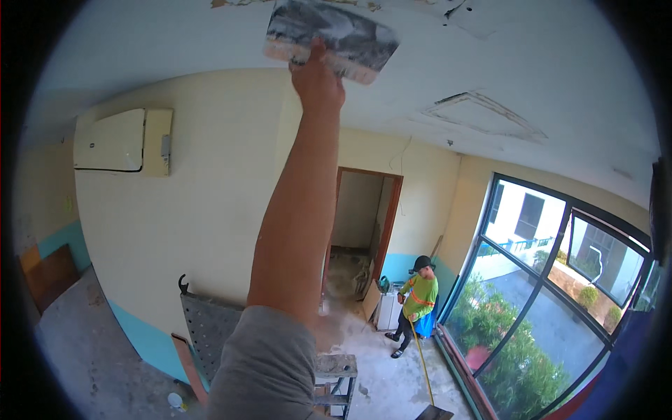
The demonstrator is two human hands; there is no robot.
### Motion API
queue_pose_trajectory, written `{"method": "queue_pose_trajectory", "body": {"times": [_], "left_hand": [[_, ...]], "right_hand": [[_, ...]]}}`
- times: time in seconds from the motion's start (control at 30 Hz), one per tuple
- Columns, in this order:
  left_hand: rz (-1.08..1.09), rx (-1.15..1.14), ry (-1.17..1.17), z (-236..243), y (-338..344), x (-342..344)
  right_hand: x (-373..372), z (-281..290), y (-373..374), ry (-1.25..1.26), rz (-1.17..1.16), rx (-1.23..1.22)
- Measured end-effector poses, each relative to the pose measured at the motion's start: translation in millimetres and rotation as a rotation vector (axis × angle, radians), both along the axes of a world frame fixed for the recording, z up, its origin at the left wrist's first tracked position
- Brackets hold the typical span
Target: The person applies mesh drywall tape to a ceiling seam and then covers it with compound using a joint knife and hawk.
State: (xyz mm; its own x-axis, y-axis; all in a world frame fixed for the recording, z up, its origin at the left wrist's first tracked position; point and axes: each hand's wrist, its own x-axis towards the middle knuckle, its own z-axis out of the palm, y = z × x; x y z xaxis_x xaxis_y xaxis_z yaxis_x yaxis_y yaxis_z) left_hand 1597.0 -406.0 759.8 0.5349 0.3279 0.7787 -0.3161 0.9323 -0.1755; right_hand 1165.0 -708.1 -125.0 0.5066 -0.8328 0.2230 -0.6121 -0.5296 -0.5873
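My left arm, in a grey sleeve, reaches straight up through the middle of the picture. My left hand [318, 78] is closed on a plastering trowel [343, 35] overhead, near the ceiling. The trowel's wide rectangular blade is smeared grey and white, with a tan strip along its near edge; the hand hides its handle. Rough, peeling patches mark the ceiling [420, 63] around it. My right hand does not show. Just right of the sleeve is a blurred brownish patch that I cannot make out.
A ladder or step stand [336, 365] stands below my arm. A co-worker [420, 294] in a bright green top stands by the large window [539, 280], near a long yellow pole [423, 360]. An air conditioner [112, 143] hangs on the left wall. A perforated metal plank [206, 325] leans there.
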Motion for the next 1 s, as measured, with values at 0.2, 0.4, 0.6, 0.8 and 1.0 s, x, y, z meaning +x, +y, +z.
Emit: {"method": "queue_pose_trajectory", "body": {"times": [0.2, 0.4, 0.6, 0.8, 1.0], "left_hand": [[-0.152, 0.139, 0.028, 50, -20, -20], [-0.089, 0.196, 0.13, 45, -15, 16], [-0.037, 0.061, -0.061, 37, 8, 27], [0.112, 0.133, 0.061, 50, 30, 11], [0.026, 0.059, -0.009, 36, 46, 42]], "right_hand": [[-17, -25, -15, 0.062, -0.022, -0.192], [-13, -30, -23, 0.07, -0.018, -0.243], [-18, -34, -30, -0.017, 0.015, -0.227], [-10, -38, -37, 0.334, -0.026, -0.556], [-4, -41, -41, 0.271, 0.009, -0.529]]}}
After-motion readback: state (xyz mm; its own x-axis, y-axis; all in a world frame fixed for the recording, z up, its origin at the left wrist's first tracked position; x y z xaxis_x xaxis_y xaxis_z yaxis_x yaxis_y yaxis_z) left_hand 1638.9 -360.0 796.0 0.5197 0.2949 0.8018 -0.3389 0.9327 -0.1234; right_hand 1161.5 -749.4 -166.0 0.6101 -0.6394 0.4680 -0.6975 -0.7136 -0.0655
